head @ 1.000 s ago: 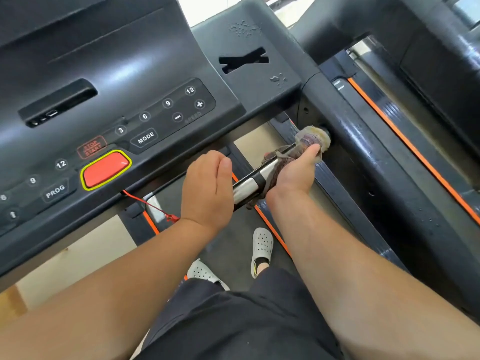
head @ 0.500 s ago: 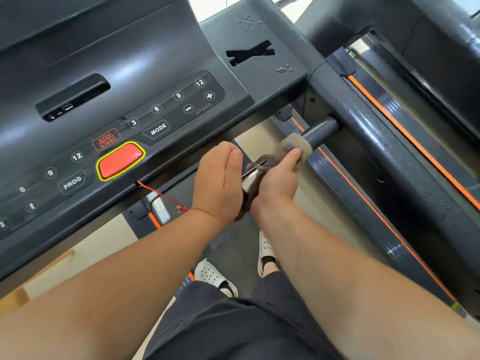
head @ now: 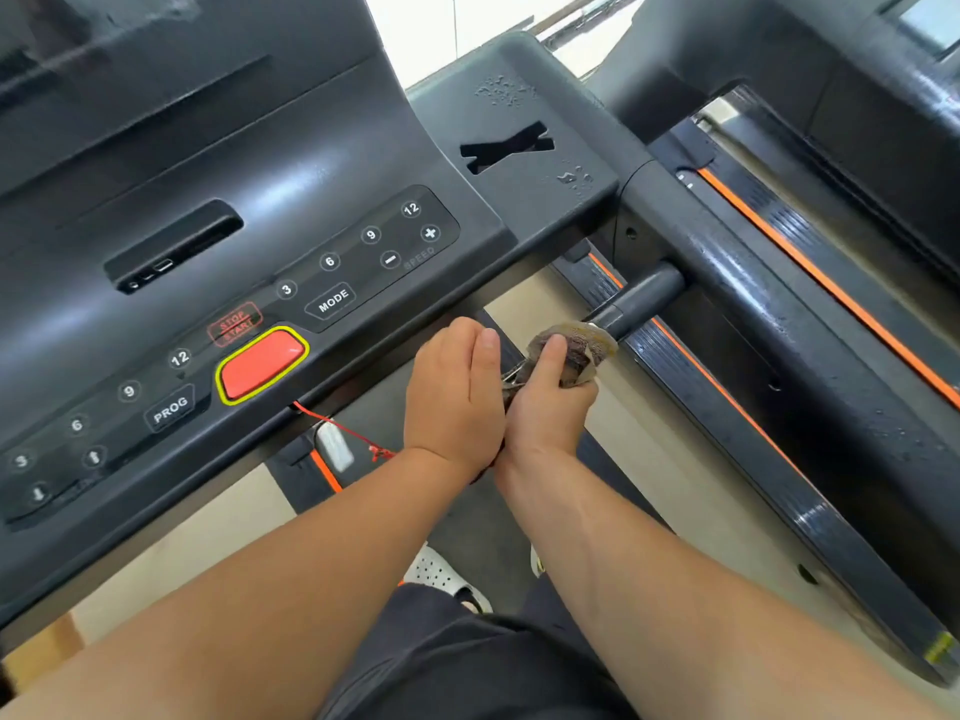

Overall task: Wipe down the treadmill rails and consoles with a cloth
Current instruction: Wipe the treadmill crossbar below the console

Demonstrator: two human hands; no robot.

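Note:
A short black handlebar (head: 644, 298) sticks out leftward from the treadmill's right side rail (head: 769, 314), just under the console (head: 291, 163). My right hand (head: 548, 407) grips a brownish cloth (head: 576, 350) wrapped around the bar near its middle. My left hand (head: 454, 397) curls over the bar's inner end right beside it, thumb up; the two hands touch. The silver sensor part of the bar is hidden under the hands.
The console panel carries speed and incline buttons and a red stop button (head: 262, 363). A red safety cord (head: 343, 433) hangs below it. A second treadmill (head: 857, 122) stands close on the right. My feet in white clogs (head: 441, 574) stand on the belt.
My right hand has slid the cloth inward along the handlebar, away from the side rail toward my left hand, baring the bar's black outer end. The left hand stays on the bar.

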